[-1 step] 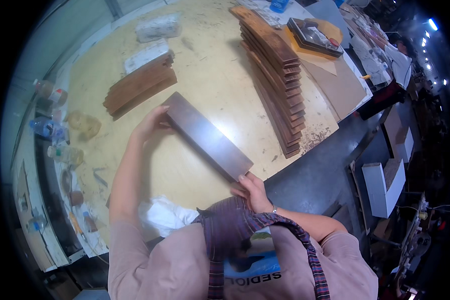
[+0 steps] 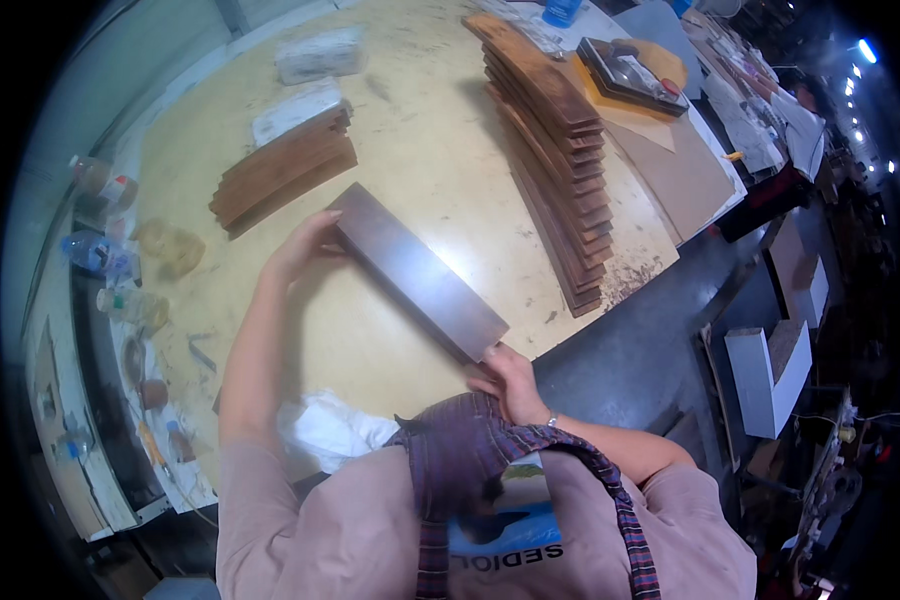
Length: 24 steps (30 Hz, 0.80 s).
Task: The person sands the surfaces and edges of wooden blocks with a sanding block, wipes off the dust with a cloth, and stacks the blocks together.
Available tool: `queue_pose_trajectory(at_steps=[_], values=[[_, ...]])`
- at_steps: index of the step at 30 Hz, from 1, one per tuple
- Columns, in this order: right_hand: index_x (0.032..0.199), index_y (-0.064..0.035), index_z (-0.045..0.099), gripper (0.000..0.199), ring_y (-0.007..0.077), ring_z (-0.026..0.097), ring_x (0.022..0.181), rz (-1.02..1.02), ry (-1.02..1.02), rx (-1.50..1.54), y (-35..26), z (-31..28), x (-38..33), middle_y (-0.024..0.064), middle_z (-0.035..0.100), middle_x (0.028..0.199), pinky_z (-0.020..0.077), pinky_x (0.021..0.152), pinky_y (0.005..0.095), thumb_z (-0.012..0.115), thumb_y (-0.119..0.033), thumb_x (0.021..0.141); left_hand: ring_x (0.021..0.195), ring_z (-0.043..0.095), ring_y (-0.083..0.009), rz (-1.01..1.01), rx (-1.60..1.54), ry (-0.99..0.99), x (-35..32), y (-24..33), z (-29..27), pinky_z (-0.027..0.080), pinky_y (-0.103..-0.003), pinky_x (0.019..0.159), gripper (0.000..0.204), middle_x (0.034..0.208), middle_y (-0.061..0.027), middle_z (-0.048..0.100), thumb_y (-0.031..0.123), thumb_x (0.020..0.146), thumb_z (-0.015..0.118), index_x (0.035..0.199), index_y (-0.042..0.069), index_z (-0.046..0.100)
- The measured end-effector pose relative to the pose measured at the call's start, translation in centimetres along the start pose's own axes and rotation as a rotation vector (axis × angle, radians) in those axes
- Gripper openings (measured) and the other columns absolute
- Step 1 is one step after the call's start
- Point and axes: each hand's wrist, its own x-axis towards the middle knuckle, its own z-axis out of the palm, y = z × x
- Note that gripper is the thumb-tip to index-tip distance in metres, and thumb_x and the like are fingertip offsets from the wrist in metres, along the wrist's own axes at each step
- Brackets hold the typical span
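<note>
Nothing shows as changed; one dark wooden plank (image 2: 417, 272) lies slantwise over the desk (image 2: 410, 130), left hand (image 2: 305, 243) fingers closed on its far end, right hand (image 2: 505, 375) fingers gripping its near end; two plank stacks lie beyond the fingers, the small stack (image 2: 282, 180) and the tall stack (image 2: 555, 150).

Soft overhead light falls evenly on the pale tabletop (image 2: 440, 160), with a dull sheen on the dark board (image 2: 420, 272) and faint shadows. Small lamps (image 2: 866, 50) glare upper right; fisheye bending and black vignette ring the slightly blurred edges
</note>
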Motion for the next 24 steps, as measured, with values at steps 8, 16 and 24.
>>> queue_pose_trajectory(at_steps=[8, 16, 24], values=[[0.144, -0.0001, 0.051, 0.065, 0.0219, 0.051, 0.131, -0.258, -0.103, -0.174, -3.5, -4.0, 6.7, 0.0124, 0.057, 0.141, 0.0351, 0.115, 0.0386, 0.033, -0.051, 0.108, 0.095, 0.064, -0.0148, 0.014, -0.236, 0.468, -6.4, -3.3, 2.7, 0.052, -0.029, 0.082, 0.064, 0.115, -0.0095, 0.064, 0.053, 0.103, 0.052, 0.138, 0.001, 0.051], [0.155, -0.0009, 0.036, 0.083, 0.0227, 0.043, 0.142, 0.016, -0.621, -0.313, -8.5, 2.5, 13.2, 0.0148, 0.045, 0.155, 0.0315, 0.119, 0.0345, 0.015, -0.064, 0.106, 0.156, 0.018, -0.0289, 0.075, -0.582, 0.389, -8.8, -8.4, 14.5, 0.012, -0.041, 0.126, 0.088, 0.167, -0.0226, 0.016, 0.058, 0.106, 0.035, 0.159, -0.006, 0.008], [0.154, -0.0064, 0.040, 0.076, 0.0191, 0.055, 0.131, 0.105, -0.614, -0.281, -7.0, 3.8, 12.5, 0.0108, 0.056, 0.143, 0.0458, 0.109, 0.0320, 0.016, -0.062, 0.107, 0.149, 0.030, -0.0249, 0.205, -0.630, 0.350, -7.1, -5.9, 18.8, 0.021, -0.039, 0.124, 0.075, 0.161, -0.0151, 0.032, 0.056, 0.108, 0.029, 0.157, -0.001, 0.025]])
